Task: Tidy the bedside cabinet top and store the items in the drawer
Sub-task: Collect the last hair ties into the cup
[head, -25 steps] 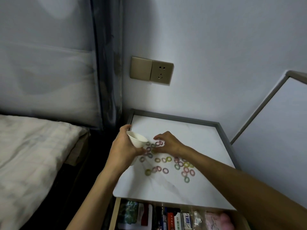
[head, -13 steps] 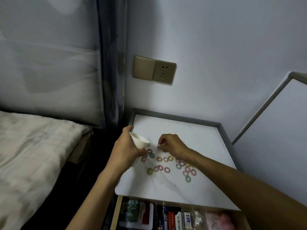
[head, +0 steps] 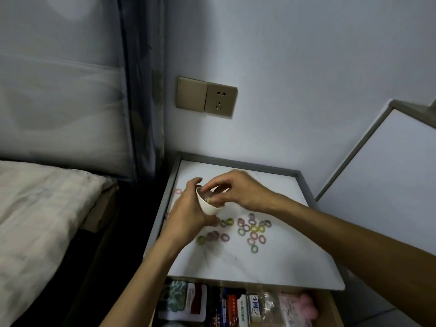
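A person's left grip (head: 186, 215) wraps round a small white cup (head: 208, 207), which is tilted toward the right and held just above the left part of the pale cabinet top (head: 236, 263). The right grip (head: 238, 190) hovers at the cup's mouth with its fingertips bunched just inside the rim. Whether they pinch a tie cannot be told (motion blur hides it). One yellowish ring shows inside the cup.

Most of the coloured hair ties (head: 253, 228) lie scattered on the cabinet top, just below and to the right of the cup. A pink stray lies near the left rim. The drawer (head: 329, 308) beneath stands open and looks crowded with packets.

The step in hand seems to be gathering ties into the cup. It would go best with the cup's mouth kept high enough that nothing slides out. The rim should be brought low beside the cluster, several ties pinched at once, and the stray remembered.
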`<state>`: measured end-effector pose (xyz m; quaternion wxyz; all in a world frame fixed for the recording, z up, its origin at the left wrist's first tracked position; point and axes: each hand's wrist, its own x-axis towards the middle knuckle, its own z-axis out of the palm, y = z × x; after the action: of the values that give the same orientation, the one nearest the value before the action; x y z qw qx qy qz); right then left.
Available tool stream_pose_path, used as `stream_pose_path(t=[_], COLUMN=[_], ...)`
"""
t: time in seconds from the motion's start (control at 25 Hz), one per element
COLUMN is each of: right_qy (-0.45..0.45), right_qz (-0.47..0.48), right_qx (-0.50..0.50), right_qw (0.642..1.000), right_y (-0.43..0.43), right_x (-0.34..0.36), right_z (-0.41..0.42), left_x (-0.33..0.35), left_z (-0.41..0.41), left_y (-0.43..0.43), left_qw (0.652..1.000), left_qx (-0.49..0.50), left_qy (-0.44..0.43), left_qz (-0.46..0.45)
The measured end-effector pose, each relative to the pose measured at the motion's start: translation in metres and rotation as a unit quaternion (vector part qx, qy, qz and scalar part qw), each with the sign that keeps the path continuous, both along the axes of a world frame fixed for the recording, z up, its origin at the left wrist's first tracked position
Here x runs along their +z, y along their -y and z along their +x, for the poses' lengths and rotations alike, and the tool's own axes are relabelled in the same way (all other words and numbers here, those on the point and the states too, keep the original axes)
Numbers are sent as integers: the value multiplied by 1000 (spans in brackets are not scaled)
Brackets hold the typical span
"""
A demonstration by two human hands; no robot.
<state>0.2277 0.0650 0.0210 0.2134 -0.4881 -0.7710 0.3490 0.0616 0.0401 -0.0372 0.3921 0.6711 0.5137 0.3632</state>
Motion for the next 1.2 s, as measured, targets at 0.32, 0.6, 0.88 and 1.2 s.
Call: stream_pose_path(t=[0.32, 0.6, 0.88, 1.2], right_qy=[31, 164, 219, -7], right_qz=[-39, -14, 3, -21], right_qx=[-222, -241, -234, -237], right_qw=[974, 957, 947, 971], right_y=[18, 34, 29, 23], right_x=[-52, -99, -98, -34], right_z=[93, 112, 88, 63], left_x=[-2, -6, -4, -7], left_z=[4, 6, 11, 13], left_y=[1, -1, 1, 2], left_qw=[1000, 999, 999, 999], left_qx=[12, 12, -1, -14], left_qy=[-15, -38, -32, -43], left_qz=[5, 5, -8, -17])
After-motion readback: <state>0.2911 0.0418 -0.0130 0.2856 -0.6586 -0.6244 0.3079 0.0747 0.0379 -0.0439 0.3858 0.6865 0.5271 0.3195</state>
